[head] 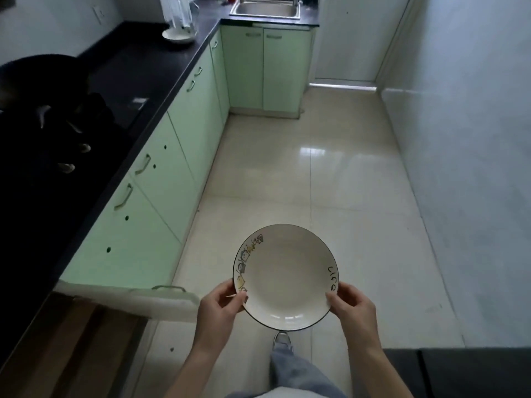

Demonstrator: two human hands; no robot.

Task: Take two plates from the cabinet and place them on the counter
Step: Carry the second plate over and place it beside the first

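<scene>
The plate point(286, 278) hung over the floor point(330, 182), right of the counter point(120, 90). My left hand point(219, 305) and right hand point(353, 307) pinched opposite rims, thumbs on top. I judged it stiff, glazed-slick and breakable, best gripped there.

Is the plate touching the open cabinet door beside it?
Apart. The head view shows the plate held by both hands over the floor, with the left hand between it and the cabinet door.
</scene>
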